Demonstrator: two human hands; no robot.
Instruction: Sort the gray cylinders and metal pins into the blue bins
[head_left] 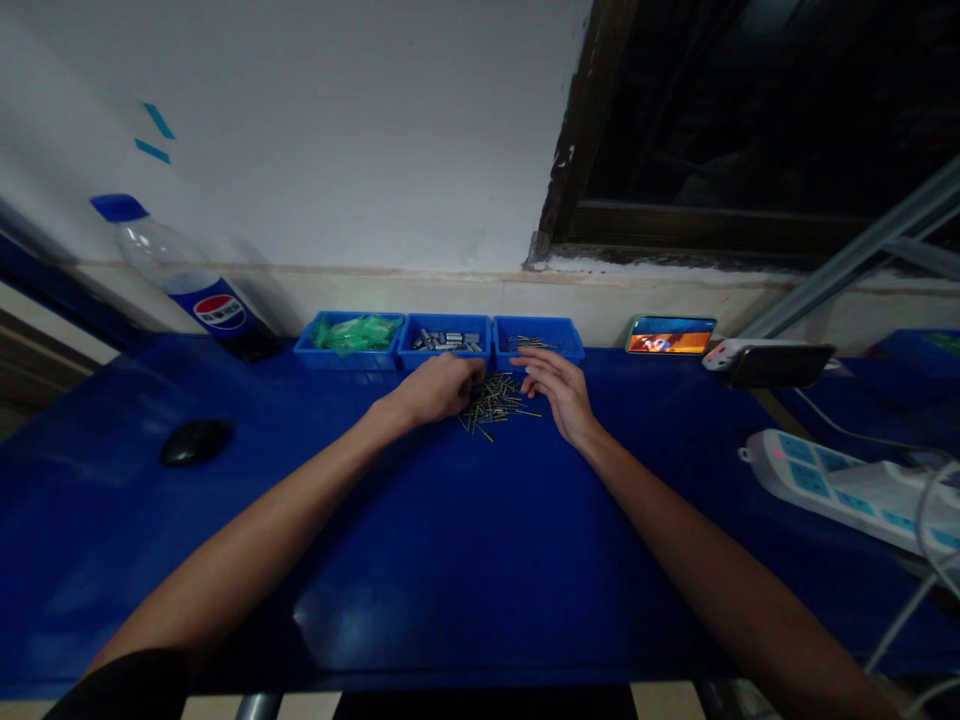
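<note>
Many thin metal pins lie in a loose pile [495, 402] on the blue table. At the pile's left edge, my left hand [444, 386] has its fingers curled down; whatever they hold is hidden. My right hand [556, 392] is on the pile's right side, fingers spread and nothing visible in them. Behind the hands stand three blue trays: the left one [304, 348] holds green plastic, the middle one [444, 361] short metal cylinders, and the right one [574, 345] more thin pins.
A cola bottle [217, 305] stands at the back left, with a black mouse [196, 442] nearer. At the back right are a lit phone [670, 336] and a dark device [781, 366]. A white power strip [795, 475] with cables lies on the right.
</note>
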